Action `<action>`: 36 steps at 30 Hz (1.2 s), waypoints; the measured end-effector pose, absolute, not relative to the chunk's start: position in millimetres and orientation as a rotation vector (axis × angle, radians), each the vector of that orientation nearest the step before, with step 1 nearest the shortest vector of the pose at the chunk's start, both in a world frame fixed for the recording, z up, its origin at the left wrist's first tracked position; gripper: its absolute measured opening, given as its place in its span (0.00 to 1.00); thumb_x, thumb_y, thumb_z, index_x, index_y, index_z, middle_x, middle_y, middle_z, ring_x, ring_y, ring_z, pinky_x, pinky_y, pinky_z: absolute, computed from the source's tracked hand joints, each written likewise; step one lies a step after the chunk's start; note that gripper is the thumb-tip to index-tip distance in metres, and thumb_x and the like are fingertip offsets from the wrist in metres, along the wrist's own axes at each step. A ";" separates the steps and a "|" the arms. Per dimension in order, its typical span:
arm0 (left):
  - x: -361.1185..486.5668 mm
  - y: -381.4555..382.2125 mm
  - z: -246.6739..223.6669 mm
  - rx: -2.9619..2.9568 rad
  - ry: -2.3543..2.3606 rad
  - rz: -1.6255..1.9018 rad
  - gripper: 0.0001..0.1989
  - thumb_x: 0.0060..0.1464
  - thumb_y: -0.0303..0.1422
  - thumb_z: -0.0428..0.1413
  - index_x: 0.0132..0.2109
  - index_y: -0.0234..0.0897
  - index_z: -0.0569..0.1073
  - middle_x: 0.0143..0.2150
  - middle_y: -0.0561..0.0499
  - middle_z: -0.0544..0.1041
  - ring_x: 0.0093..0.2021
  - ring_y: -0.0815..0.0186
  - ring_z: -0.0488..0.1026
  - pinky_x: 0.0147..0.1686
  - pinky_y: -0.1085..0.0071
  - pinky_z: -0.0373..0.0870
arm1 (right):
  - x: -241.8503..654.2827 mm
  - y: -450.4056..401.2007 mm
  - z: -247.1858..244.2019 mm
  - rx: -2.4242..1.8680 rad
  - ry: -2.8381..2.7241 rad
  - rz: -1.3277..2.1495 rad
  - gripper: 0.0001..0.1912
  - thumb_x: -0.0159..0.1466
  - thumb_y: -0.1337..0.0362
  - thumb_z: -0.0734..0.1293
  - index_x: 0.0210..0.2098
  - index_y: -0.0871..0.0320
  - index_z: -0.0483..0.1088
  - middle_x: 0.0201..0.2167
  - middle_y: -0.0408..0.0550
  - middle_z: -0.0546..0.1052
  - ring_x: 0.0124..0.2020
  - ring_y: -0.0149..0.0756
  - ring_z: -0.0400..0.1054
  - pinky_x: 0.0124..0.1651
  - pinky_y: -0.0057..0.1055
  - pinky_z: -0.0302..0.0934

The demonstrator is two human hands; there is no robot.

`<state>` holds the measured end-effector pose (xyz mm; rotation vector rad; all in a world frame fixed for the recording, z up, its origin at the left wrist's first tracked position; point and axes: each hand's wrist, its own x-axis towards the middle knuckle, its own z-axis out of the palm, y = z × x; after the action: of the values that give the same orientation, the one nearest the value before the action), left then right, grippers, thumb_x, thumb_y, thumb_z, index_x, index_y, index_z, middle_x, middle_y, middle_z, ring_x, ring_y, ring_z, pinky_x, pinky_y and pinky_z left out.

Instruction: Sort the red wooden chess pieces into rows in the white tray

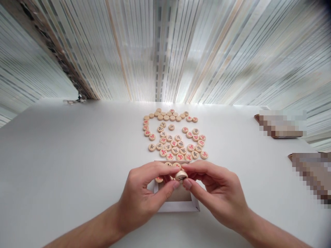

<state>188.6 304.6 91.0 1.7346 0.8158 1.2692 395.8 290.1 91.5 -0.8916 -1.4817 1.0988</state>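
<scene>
Above a shallow white-rimmed box (178, 206), my two hands meet around a round wooden piece (181, 176) with a black character. My right hand (219, 189) pinches this piece between thumb and fingers. My left hand (147, 189) is closed at its left side, its thumb and fingertips against the piece. Behind the fingers, partly hidden, are a red-marked piece (177, 166) and a black-marked piece (168, 165). Another red-marked piece (159, 179) shows under my left hand at the box's left edge. The near part of the box shows its bare brown bottom.
Beyond the box, many round pieces (175, 150) with red or black characters lie on the white table (77, 165). A row of plain-faced pieces (166, 117) is farther back. Two blurred boxes (284, 132) (312, 175) stand at the right. A striped curtain (142, 51) hangs behind.
</scene>
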 end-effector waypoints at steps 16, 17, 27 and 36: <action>187.9 305.7 95.1 1.672 0.813 1.307 0.13 0.57 0.20 0.68 0.47 0.39 0.87 0.39 0.48 0.89 0.37 0.64 0.85 0.39 0.73 0.81 | 397.1 297.4 92.5 -0.885 -1.058 1.734 0.09 0.67 0.62 0.79 0.46 0.54 0.84 0.32 0.47 0.84 0.30 0.31 0.78 0.35 0.26 0.77; 187.9 305.9 95.9 1.703 0.800 1.327 0.14 0.57 0.19 0.68 0.47 0.39 0.87 0.39 0.49 0.89 0.37 0.64 0.85 0.39 0.73 0.81 | 397.1 297.1 92.7 -0.889 -1.058 1.730 0.08 0.67 0.62 0.79 0.46 0.54 0.84 0.31 0.46 0.84 0.30 0.30 0.78 0.35 0.26 0.76; 187.7 308.2 93.3 1.764 0.816 1.308 0.16 0.55 0.20 0.70 0.50 0.39 0.86 0.37 0.49 0.88 0.31 0.67 0.81 0.35 0.73 0.80 | 395.6 295.6 96.2 -0.916 -1.040 1.712 0.09 0.64 0.64 0.80 0.45 0.56 0.84 0.27 0.45 0.84 0.27 0.30 0.77 0.32 0.24 0.76; 186.2 307.4 93.0 1.642 0.909 1.183 0.07 0.62 0.26 0.67 0.46 0.40 0.88 0.37 0.48 0.88 0.35 0.65 0.84 0.37 0.74 0.80 | 395.5 298.4 99.6 -0.850 -0.991 1.776 0.09 0.64 0.62 0.80 0.44 0.57 0.85 0.28 0.46 0.83 0.28 0.31 0.79 0.34 0.26 0.78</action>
<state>186.2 307.4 93.0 1.6418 0.9089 1.1828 395.5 298.4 99.6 -0.8503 -0.9913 1.7756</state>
